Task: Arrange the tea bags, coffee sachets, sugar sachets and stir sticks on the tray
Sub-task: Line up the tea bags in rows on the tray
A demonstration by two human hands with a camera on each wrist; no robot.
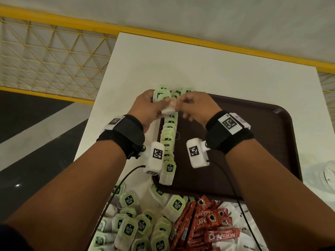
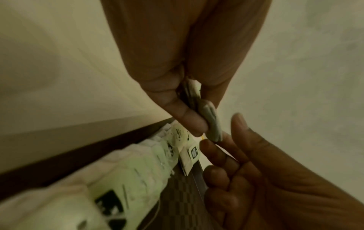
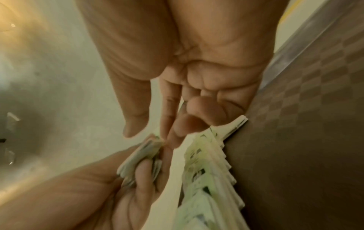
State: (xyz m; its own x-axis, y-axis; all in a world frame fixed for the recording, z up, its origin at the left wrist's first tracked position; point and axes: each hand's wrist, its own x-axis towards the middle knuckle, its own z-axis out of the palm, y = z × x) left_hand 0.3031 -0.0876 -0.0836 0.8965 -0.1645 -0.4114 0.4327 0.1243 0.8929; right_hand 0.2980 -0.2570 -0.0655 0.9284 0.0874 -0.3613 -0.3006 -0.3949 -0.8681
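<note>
Café-like place: white table, serving tray, yellow railing.

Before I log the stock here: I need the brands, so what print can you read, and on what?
"McCoy teas": on the green tags of the tea bags, loose in the pile and in the row on the tray.
"NESCAFE CLASSIC": on the red coffee sachets, partly cut off.
White sugar sachets: print too small to read.
Wrist tags: square code patterns, no words.
Both wrist views: too blurred.

Dim warm light, blurred wrist views
</note>
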